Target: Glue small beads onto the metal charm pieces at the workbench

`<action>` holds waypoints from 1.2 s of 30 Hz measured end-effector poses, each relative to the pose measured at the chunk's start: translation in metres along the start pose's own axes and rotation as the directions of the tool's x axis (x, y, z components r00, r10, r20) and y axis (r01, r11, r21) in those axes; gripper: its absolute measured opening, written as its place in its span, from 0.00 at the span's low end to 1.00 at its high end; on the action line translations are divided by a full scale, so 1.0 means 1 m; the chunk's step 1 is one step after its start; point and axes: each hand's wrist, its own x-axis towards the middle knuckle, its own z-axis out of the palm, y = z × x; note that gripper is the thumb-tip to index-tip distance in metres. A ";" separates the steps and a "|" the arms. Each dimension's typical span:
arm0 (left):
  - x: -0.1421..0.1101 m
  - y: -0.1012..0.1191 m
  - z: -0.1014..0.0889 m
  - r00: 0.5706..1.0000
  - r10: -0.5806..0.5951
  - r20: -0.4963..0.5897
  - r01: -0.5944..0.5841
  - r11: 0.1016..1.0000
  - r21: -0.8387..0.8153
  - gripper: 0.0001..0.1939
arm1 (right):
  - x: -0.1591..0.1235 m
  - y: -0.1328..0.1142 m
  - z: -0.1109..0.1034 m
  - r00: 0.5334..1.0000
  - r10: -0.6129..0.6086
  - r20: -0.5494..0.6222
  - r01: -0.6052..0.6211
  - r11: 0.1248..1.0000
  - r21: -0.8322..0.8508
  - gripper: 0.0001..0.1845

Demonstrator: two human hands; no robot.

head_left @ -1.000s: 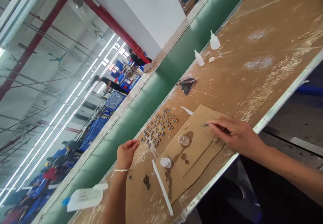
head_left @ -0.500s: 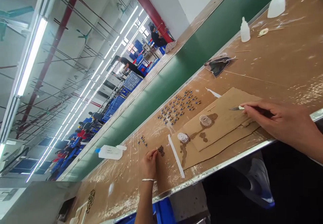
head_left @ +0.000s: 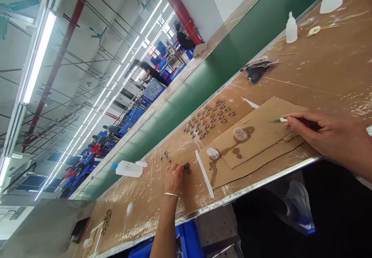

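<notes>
My right hand (head_left: pixel 325 134) grips a small knife (head_left: pixel 277 121) by its pale handle, with the blade pointing left above a sheet of cardboard (head_left: pixel 267 134). My left hand (head_left: pixel 174 178) rests at the table, fingers curled and drawn together; whatever they may hold is hidden. Just right of its fingertips lies a small heap of dark metal pieces (head_left: pixel 187 168). A few small blue-and-gold pieces (head_left: pixel 165 156) sit just beyond the fingers. Many more such pieces (head_left: pixel 207 118) stand in rows behind the cardboard.
On the cardboard are a clear round dish (head_left: pixel 240 134) and a white-filled one (head_left: pixel 213 153), amid wet stains. A white bottle (head_left: pixel 129 168) lies at left. Squeeze bottles (head_left: pixel 291 29) and a dark cloth (head_left: pixel 257 71) are farther back. Co-workers (head_left: pixel 149 71) are in the distance.
My left hand has shifted slightly from the dark heap toward the few blue-and-gold pieces, its back now turned up. My right hand still grips the knife. The view has shifted a little.
</notes>
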 end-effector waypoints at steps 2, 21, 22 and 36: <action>0.001 0.004 0.000 1.000 -0.013 0.011 0.013 1.000 0.000 0.08 | -0.001 0.001 0.001 1.000 0.015 0.017 -0.015 1.000 -0.009 0.33; -0.033 0.066 -0.015 0.872 -0.320 0.370 0.451 0.819 -0.356 0.16 | -0.002 0.004 0.003 0.987 -0.145 -0.074 0.147 0.989 0.029 0.18; -0.030 0.067 -0.015 0.863 -0.320 0.392 0.459 0.821 -0.340 0.15 | -0.002 0.004 0.003 0.987 -0.145 -0.070 0.147 0.989 0.032 0.18; -0.011 0.066 -0.024 0.796 -0.293 0.529 0.450 0.871 -0.195 0.11 | -0.001 0.004 0.001 0.991 -0.137 -0.008 0.137 0.988 0.074 0.18</action>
